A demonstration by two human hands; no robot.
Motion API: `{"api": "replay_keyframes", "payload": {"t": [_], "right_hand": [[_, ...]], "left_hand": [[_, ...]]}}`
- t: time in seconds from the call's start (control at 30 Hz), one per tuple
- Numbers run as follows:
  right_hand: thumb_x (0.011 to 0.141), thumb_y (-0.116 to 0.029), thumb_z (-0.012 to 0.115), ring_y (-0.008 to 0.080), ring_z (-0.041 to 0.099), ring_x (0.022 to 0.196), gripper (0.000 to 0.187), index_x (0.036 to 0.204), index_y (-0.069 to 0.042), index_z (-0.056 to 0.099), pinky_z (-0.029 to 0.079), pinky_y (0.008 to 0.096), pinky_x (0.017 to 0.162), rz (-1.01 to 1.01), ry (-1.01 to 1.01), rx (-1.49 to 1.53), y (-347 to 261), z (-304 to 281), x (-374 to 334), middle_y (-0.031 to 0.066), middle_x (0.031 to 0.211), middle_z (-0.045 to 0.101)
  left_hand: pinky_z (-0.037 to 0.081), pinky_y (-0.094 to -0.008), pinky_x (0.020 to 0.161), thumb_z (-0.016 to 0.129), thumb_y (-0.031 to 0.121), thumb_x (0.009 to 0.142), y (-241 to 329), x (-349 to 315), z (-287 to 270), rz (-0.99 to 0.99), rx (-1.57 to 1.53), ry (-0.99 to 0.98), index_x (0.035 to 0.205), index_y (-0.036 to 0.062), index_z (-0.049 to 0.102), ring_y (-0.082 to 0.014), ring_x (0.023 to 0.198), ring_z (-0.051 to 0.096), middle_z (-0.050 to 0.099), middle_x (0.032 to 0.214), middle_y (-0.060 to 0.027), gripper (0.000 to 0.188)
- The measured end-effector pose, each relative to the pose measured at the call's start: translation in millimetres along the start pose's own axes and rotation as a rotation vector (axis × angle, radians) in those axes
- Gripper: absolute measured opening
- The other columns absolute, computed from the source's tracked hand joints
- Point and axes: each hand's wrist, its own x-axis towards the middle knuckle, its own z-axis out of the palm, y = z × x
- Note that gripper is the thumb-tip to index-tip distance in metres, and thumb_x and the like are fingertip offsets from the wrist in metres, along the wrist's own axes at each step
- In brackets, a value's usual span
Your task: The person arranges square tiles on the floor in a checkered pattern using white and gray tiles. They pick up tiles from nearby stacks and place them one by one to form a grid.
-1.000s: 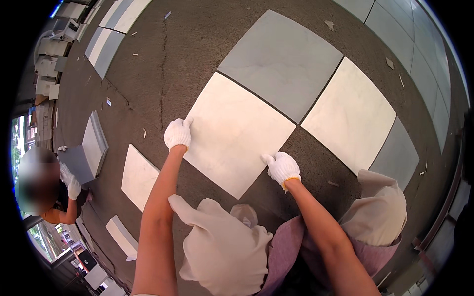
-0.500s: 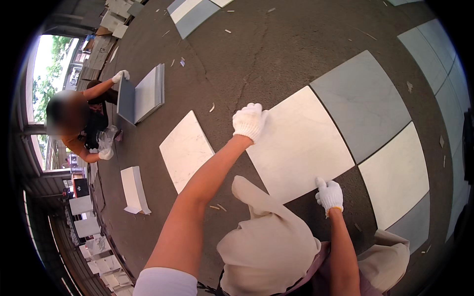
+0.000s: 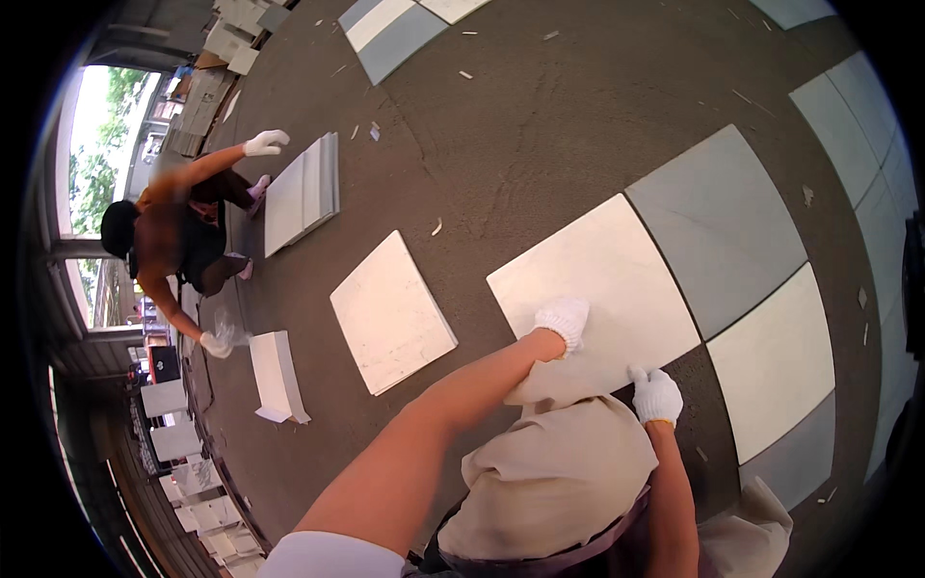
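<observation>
A large square white marble-look tile (image 3: 602, 255) lies on the ground in front of me. My left hand (image 3: 564, 323), in a white knit glove, rests on its face toward the near left side; the fingers bunch together and are partly hidden. At the tile's near edge is my gloved right hand (image 3: 658, 397), its fingers curled at the rim and one digit touching the surface. A grey tile (image 3: 718, 217) adjoins the white one on its far right side. Another white tile (image 3: 774, 361) sits to the right, meeting it near the corner.
A separate white tile (image 3: 393, 313) lies to the left, with a white box-like slab (image 3: 277, 376) beyond it. A co-worker (image 3: 178, 236) in white gloves bends beside a stack of tiles (image 3: 303, 193). More tiles (image 3: 848, 125) line the right edge. Small scraps litter the floor.
My left hand has moved from the white tile's far left corner nearer to me, onto its face. My right hand stays at the near edge. The co-worker has let go of a grey tile.
</observation>
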Motion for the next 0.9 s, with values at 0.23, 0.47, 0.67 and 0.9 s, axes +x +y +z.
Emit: {"api": "replay_keyframes", "payload": {"t": [0.23, 0.47, 0.67, 0.9], "right_hand": [[0.090, -0.051, 0.053, 0.0366, 0.067, 0.072, 0.048, 0.079, -0.007, 0.069, 0.052, 0.0455, 0.064, -0.062, 0.041, -0.007, -7.7, -99.4, -6.5, 0.0175, 0.075, 0.068], [0.091, -0.046, 0.053, 0.0358, 0.066, 0.087, 0.045, 0.097, -0.005, 0.069, 0.051, 0.0420, 0.077, 0.324, 0.265, 0.359, 87.6, -192.7, -36.4, 0.0173, 0.088, 0.070], [0.089, -0.043, 0.055, 0.0342, 0.065, 0.092, 0.043, 0.102, -0.003, 0.067, 0.049, 0.0405, 0.083, 0.587, 0.231, 0.536, 143.8, -185.8, -110.6, 0.0173, 0.094, 0.070], [0.088, -0.042, 0.057, 0.0341, 0.065, 0.097, 0.041, 0.103, -0.005, 0.068, 0.049, 0.0416, 0.085, 0.543, 0.232, 0.367, 159.3, -144.7, -144.1, 0.0170, 0.100, 0.069]], "left_hand": [[0.056, -0.0426, 0.084, 0.077, 0.018, 0.069, 14.2, 13.8, -1.0, -0.005, 0.095, -0.091, 0.107, 0.0038, 0.065, -0.0345, 0.101, 0.066, 0.066, 0.112, -0.0207, 0.043], [0.057, -0.0435, 0.079, 0.085, 0.025, 0.065, -3.4, 36.4, 28.7, 0.041, 0.179, -0.134, 0.098, 0.0040, 0.069, -0.0339, 0.094, 0.069, 0.070, 0.101, -0.0196, 0.042], [0.056, -0.0412, 0.084, 0.090, 0.033, 0.062, 12.5, 14.9, 0.6, 0.003, 0.217, -0.179, 0.109, 0.0017, 0.064, -0.0326, 0.101, 0.067, 0.068, 0.108, -0.0199, 0.062], [0.055, -0.0413, 0.086, 0.091, 0.033, 0.060, 12.7, 13.9, 3.9, 0.013, 0.167, -0.180, 0.111, 0.0005, 0.062, -0.0334, 0.104, 0.066, 0.067, 0.111, -0.0209, 0.067]]}}
